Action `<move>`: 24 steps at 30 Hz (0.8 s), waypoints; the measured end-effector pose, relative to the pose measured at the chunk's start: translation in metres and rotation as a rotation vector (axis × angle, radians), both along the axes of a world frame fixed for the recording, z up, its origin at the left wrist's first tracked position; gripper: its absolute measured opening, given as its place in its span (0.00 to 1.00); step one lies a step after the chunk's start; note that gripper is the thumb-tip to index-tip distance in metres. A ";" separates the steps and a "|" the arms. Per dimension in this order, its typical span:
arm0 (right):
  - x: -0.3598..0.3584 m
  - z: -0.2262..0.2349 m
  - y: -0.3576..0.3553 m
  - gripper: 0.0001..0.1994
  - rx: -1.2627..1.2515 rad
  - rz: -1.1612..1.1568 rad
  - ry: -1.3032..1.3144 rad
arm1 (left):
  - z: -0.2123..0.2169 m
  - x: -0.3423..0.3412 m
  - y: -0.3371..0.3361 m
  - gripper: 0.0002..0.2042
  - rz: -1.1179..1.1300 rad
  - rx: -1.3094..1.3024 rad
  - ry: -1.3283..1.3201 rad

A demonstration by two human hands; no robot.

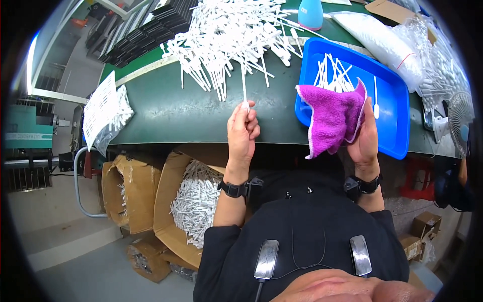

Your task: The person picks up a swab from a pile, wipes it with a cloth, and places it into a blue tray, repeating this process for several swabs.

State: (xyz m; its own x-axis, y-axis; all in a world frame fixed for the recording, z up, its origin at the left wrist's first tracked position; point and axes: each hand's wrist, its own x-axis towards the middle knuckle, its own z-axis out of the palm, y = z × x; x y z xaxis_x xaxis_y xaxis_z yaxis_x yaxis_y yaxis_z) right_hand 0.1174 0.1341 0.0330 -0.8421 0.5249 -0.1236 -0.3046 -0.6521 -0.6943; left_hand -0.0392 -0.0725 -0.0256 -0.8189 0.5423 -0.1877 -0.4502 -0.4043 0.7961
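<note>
My left hand pinches a thin white plastic stick by its wider end, and the stick's shaft points away from me toward a large pile of similar white sticks. My right hand is closed on a purple cloth with a pale edge, held over the near left part of a blue tray. Several white sticks lie in the tray behind the cloth, partly hidden by it. One more stick rests apart on the tray's right side.
On the green table stand a blue bottle, a filled plastic bag and a small fan. Black trays are stacked far left. Below the front edge, a cardboard box holds many white sticks.
</note>
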 end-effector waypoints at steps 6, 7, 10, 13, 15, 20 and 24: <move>-0.001 0.001 0.003 0.28 0.017 0.011 -0.019 | -0.001 0.000 0.001 0.13 -0.021 0.057 -0.109; -0.002 0.000 0.003 0.28 0.018 0.010 -0.026 | 0.001 0.001 0.001 0.13 -0.020 0.057 -0.122; -0.003 -0.002 0.002 0.28 0.019 0.013 -0.039 | -0.007 0.001 -0.003 0.14 -0.024 0.063 -0.092; -0.004 -0.004 0.001 0.28 0.003 0.044 0.011 | 0.006 0.009 0.002 0.14 -0.060 0.034 -0.048; -0.008 -0.006 -0.006 0.28 -0.015 0.069 0.042 | 0.025 0.022 0.012 0.14 -0.128 -0.029 0.013; -0.035 -0.007 -0.025 0.27 -0.045 0.037 0.057 | 0.027 0.060 0.037 0.11 -0.622 -0.223 0.049; -0.031 -0.002 -0.007 0.25 0.299 0.007 -0.239 | 0.012 0.067 0.040 0.12 -0.849 -0.081 -0.200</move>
